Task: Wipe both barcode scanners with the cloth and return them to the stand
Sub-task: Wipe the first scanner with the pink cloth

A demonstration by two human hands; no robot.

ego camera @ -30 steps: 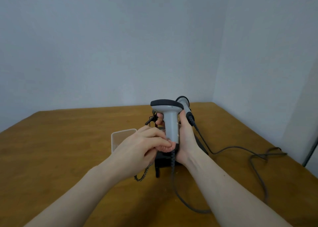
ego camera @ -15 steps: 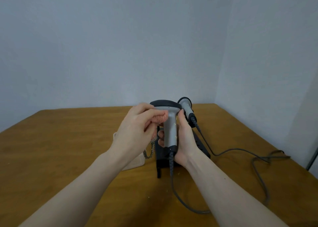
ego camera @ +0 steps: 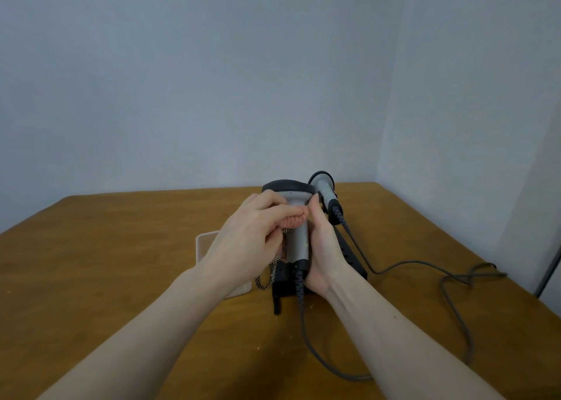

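From the head camera I count two barcode scanners, one cloth, one stand, one clear box and two cables. My right hand (ego camera: 323, 244) is wrapped around the handle of the upright grey scanner with the dark oval head (ego camera: 296, 217), holding it up above the black plastic stand (ego camera: 285, 281), which sits on the table just below and behind that hand. My left hand (ego camera: 252, 235) is closed on a bunched pink knitted cloth (ego camera: 294, 220) and presses it against the left side of the handle, just under the head; a speckled dark-and-light cord (ego camera: 270, 275) hangs down from under that hand. The second grey scanner with the dark rim (ego camera: 324, 191) sits tilted just beyond my right fingertips, apparently resting in the stand. A shallow clear plastic box (ego camera: 203, 241) lies under and behind my left wrist. One dark cable (ego camera: 309, 345) drops from the held scanner and loops toward me between my forearms; the other dark cable (ego camera: 449, 281) runs off to the right of my right arm.

The brown wooden table (ego camera: 121, 278) fills the lower view. It stands in a corner of plain pale blue-grey walls (ego camera: 212, 96).
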